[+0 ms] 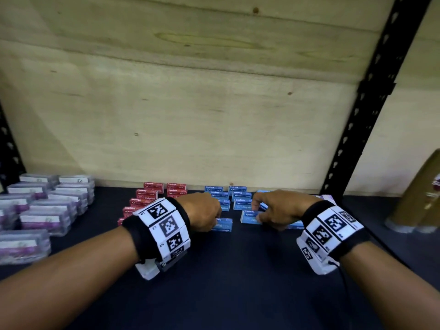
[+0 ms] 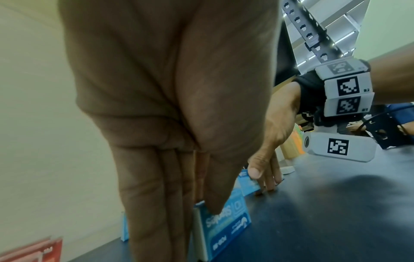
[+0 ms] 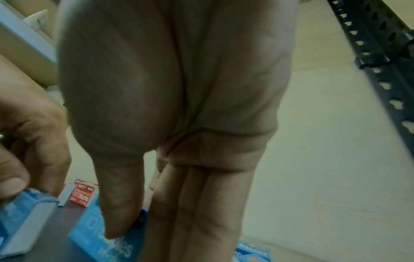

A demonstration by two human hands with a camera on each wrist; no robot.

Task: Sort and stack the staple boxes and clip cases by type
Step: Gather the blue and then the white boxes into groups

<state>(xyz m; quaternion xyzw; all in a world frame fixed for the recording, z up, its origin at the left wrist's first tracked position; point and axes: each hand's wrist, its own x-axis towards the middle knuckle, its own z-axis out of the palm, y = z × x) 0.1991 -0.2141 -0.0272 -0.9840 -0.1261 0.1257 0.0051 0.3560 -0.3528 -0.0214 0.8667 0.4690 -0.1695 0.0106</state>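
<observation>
Blue staple boxes (image 1: 240, 198) stand in two rows at the back, with red staple boxes (image 1: 147, 197) in rows to their left. Stacked clear clip cases (image 1: 47, 210) with purple inserts fill the far left. My left hand (image 1: 210, 219) pinches one blue staple box (image 1: 223, 225) between thumb and fingers; the box shows as (image 2: 226, 228) in the left wrist view. My right hand (image 1: 259, 214) grips another blue staple box (image 1: 249, 216), also visible as (image 3: 112, 246). Both boxes sit low over the dark shelf (image 1: 238, 270), in front of the blue rows.
A wooden back panel (image 1: 190, 103) closes the shelf behind the rows. A black perforated rack post (image 1: 371, 96) rises at the right, with a brown cardboard item (image 1: 419, 198) beyond it. More loose blue boxes (image 1: 295, 226) lie under my right hand.
</observation>
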